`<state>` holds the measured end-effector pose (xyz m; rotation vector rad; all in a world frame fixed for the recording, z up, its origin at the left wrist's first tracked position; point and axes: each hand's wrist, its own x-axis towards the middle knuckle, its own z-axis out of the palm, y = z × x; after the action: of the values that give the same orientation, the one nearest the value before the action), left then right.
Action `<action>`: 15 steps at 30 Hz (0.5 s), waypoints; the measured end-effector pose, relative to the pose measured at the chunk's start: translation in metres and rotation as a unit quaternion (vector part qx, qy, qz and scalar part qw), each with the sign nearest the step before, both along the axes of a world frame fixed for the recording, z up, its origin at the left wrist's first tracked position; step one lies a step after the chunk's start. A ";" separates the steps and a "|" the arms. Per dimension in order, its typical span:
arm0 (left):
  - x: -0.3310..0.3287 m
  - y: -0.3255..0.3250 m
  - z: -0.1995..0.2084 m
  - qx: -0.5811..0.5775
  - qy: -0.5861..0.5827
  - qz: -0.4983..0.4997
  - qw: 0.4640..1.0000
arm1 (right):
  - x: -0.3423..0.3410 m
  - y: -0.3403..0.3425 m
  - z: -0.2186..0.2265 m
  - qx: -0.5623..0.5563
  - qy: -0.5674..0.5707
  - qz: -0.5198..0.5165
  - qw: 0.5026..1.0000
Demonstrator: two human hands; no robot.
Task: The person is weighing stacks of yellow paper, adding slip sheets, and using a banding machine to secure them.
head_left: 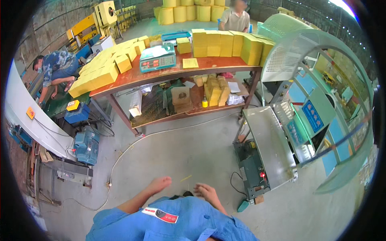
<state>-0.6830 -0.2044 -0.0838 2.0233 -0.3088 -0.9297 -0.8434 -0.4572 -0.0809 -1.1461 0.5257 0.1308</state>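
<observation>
My left hand (159,185) is held in front of my waist, its fingers loosely extended and nothing in them. To its right, my right hand (206,191) hangs in front of my blue work shirt (173,229), with fingers slightly bent and apart, also holding nothing. Neither hand touches anything; both are over the grey floor (181,150). Ahead stands a long red-topped workbench (157,76), out of reach of both hands. On it are a teal digital scale (158,60), rows of yellow blocks (219,42) and a flat yellow piece (190,63).
A machine with a metal table (269,148) and perforated guard (285,48) stands on the right. A white cable (120,157) crosses the floor. At left are a blue motor (86,146) and a crouching person (58,70). Another person (235,20) is beyond the bench.
</observation>
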 end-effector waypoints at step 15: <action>0.240 -0.207 0.091 -0.156 -0.024 0.193 0.968 | 0.280 -0.223 0.016 0.018 0.016 0.139 0.990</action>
<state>-0.4425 -0.4114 0.0071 1.7323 -0.0729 -0.5506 -0.5636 -0.6798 -0.0649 -1.1783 0.3881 0.3980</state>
